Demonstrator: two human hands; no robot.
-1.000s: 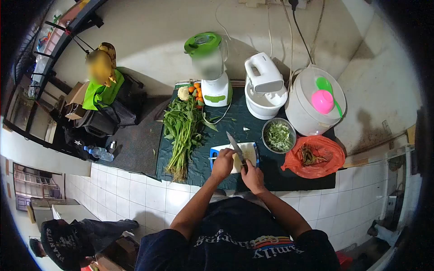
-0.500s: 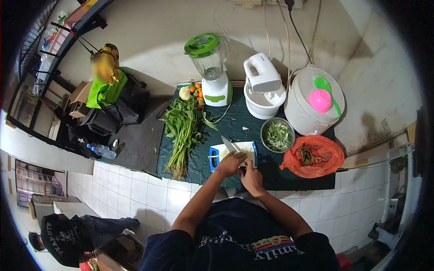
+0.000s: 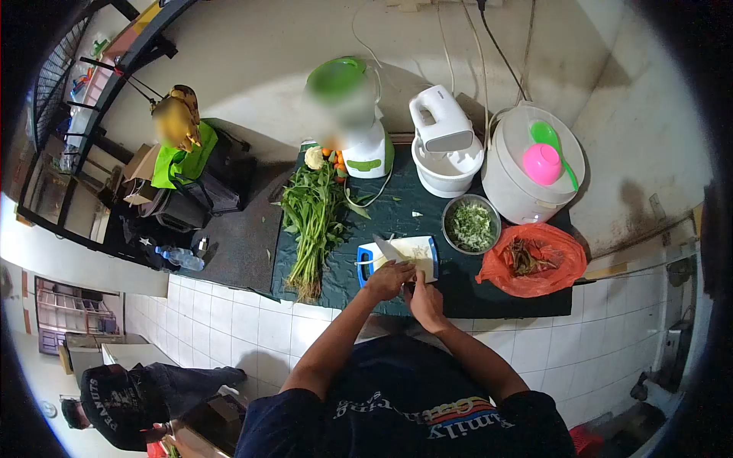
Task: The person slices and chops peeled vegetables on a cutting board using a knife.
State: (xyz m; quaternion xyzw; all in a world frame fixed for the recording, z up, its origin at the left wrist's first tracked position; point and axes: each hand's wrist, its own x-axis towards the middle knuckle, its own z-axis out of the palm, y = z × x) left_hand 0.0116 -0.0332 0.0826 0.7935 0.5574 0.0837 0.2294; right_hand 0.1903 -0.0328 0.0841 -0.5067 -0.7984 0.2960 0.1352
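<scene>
A knife (image 3: 387, 248) lies slanted over the blue-edged white cutting board (image 3: 424, 248), its blade pointing up and left. My right hand (image 3: 424, 300) is closed on its handle at the board's near edge. My left hand (image 3: 389, 279) rests at the blade, fingers together and pointing right; whether anything is under them is hidden. Small pale bits are on the board behind the blade. Right of the board stands a metal bowl (image 3: 471, 224) of chopped greens, with a red plastic bag (image 3: 532, 261) of brownish scraps beside it.
Leafy greens (image 3: 313, 221), a cauliflower piece (image 3: 314, 158) and orange vegetables (image 3: 339, 166) lie at the left. Behind stand a blender (image 3: 366, 153), a white mixer (image 3: 447, 145) and a large white container (image 3: 534, 164). A person (image 3: 126, 401) is at the lower left.
My left hand has moved right and flattened along the blade since the first frame. The knife has tilted further left. The view has shifted slightly.
</scene>
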